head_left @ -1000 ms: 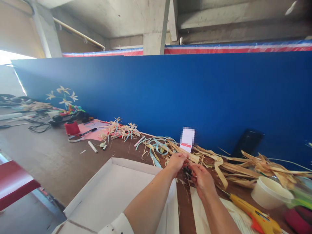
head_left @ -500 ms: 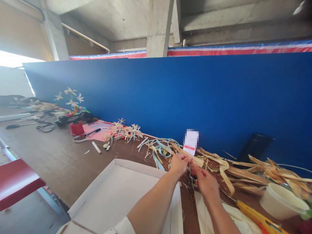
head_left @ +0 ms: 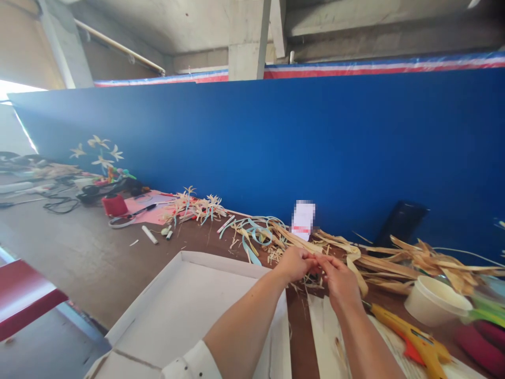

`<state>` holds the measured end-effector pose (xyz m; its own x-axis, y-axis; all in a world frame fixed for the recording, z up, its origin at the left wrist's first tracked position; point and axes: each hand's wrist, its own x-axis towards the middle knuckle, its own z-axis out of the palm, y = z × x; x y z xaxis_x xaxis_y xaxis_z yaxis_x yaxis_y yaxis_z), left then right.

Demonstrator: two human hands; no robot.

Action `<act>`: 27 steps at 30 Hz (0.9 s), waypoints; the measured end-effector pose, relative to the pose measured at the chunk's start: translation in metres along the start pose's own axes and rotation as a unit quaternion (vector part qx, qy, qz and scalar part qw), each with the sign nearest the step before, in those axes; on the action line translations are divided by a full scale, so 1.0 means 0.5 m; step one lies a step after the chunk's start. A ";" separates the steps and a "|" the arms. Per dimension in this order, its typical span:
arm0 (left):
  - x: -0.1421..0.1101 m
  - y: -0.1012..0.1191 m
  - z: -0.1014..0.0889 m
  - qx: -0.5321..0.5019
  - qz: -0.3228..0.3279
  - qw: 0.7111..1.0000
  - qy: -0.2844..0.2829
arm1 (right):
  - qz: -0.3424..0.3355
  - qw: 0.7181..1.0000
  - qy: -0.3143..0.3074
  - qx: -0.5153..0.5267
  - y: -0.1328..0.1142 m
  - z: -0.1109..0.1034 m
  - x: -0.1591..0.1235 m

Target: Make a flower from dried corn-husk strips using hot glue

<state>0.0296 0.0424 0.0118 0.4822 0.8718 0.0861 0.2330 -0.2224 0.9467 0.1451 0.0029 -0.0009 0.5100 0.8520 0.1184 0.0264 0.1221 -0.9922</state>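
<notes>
My left hand [head_left: 295,265] and my right hand [head_left: 335,273] meet fingertip to fingertip above the table, both pinched closed. Whatever lies between the fingers is too small or hidden to name. Just behind them spread dried, straw-coloured husk strips [head_left: 379,266] and curled pale blue ribbon strips [head_left: 256,235]. Thin fibre scraps lie on the table under the hands. To the right of my right wrist rests a yellow hot glue gun [head_left: 410,334] with a red trigger, lying on paper.
A shallow white box [head_left: 189,310] sits left of my forearms. A cream tub [head_left: 436,302] stands at right. Handmade straw flowers [head_left: 197,205] lie on pink paper further left. A white card [head_left: 303,218] and a dark phone-like slab [head_left: 402,221] lean against the blue partition [head_left: 236,142].
My hands have drawn closer together, fingertips now touching. The view has shifted right and slightly down, bringing more of the glue gun into sight.
</notes>
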 end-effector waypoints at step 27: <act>0.004 -0.013 0.008 0.068 0.021 0.997 -0.013 | -0.054 0.984 0.046 -0.162 0.023 -0.019 0.021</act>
<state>0.0322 0.0438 0.0045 0.5157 0.8491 0.1140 0.3242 -0.3167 0.8914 0.1591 0.0083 -0.0116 0.5645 0.7916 0.2340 0.3498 0.0273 -0.9364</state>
